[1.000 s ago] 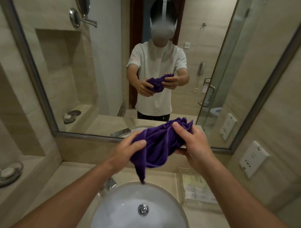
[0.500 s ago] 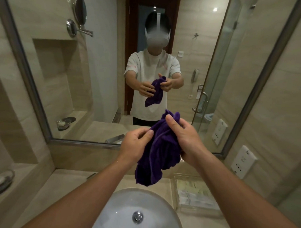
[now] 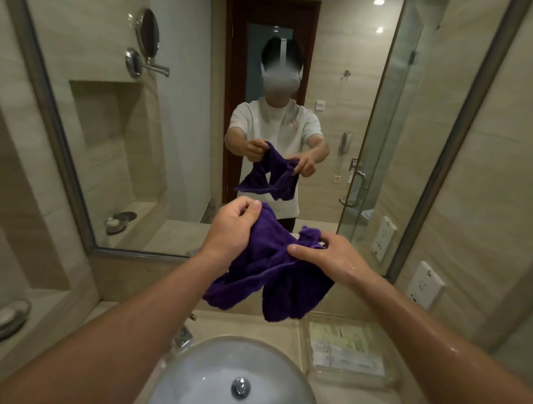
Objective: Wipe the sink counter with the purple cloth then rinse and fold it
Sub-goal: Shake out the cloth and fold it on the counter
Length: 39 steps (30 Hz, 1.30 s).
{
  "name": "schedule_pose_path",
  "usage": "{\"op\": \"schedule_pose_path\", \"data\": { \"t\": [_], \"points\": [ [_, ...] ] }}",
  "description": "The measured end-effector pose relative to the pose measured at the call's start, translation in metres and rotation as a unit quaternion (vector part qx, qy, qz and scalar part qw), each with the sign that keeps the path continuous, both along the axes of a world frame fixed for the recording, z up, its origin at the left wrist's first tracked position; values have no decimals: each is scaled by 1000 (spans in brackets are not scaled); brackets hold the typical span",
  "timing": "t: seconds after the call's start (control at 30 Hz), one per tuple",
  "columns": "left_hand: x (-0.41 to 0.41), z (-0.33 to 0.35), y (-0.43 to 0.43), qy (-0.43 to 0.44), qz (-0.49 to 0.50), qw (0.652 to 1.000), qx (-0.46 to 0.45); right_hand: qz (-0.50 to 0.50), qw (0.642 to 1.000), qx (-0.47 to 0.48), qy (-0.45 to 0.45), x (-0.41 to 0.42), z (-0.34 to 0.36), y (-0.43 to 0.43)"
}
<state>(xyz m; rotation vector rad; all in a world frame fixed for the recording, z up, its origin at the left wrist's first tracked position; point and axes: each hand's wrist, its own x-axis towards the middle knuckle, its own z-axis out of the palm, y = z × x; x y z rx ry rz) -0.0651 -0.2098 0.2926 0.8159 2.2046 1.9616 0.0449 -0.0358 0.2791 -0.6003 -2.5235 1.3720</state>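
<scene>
While both hands hold it up above basin (image 3: 192, 377), cloth (image 3: 268, 277) hangs bunched in air before mirror (image 3: 186, 138). Left hand (image 3: 232, 228) clenched on upper left edge, thumb on top. Right hand (image 3: 332, 258) pinching upper right edge, thumb pressed on fabric. Two lobes droop between forearms. Clear tray (image 3: 350, 353) on counter (image 3: 291, 326) right of basin. Soap dish (image 3: 4, 319) on ledge far left.

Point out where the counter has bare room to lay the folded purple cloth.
Bare counter lies left of the sink basin, bordered by the tap and the raised ledge holding a soap dish. Right of the basin it is crowded: a clear tray fills most of that side.
</scene>
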Motion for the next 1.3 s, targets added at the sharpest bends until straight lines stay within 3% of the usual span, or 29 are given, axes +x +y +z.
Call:
{"op": "schedule_pose_path", "data": {
  "t": [0.13, 0.2, 0.33, 0.5, 0.57, 0.63, 0.7, 0.73, 0.87, 1.0, 1.1, 1.2, 1.23, 1.3],
  "points": [
    [7, 20, 3, 62, 12, 997, -42, 34, 998, 40, 16, 8, 19, 5],
    [8, 29, 4, 53, 25, 998, -35, 26, 993, 106, 52, 10, 34, 6],
    [13, 50, 5, -79, 12, 996, 43, -60, 971, 182, 145, 4, 63, 11],
    [19, 78, 7, -179, 11, 976, 127, -77, 970, 220, 69, -4, 41, -9],
    [17, 85, 7, -182, 5, 972, 149, -105, 974, 164, 117, -1, 29, -26],
    [17, 88, 4, -183, -16, 967, 175, -101, 987, -23, 125, 0, 27, -36],
    [19, 88, -1, -184, -43, 959, 209, -38, 968, -241, 59, -2, 25, -44],
    [20, 87, -5, -181, -50, 956, 227, -9, 958, -286, 26, -2, 23, -48],
    [23, 89, -32, -144, -34, 949, 279, 49, 948, -309, -62, -13, -6, -61],
    [17, 90, -73, -117, 0, 955, 272, 158, 872, -433, -163, -21, -47, -84],
    [13, 68, -112, -115, 9, 975, 192, 200, 831, -504, -124, -31, -39, -104],
    [19, 20, -138, -206, 58, 958, 190, 255, 781, -566, -69, -46, -6, -129],
    [25, -1, -142, -235, 73, 946, 213, 272, 774, -569, -63, -51, 1, -137],
    [39, -37, -144, -282, 110, 914, 272, 284, 812, -504, -85, -68, 2, -151]
  ]
}}
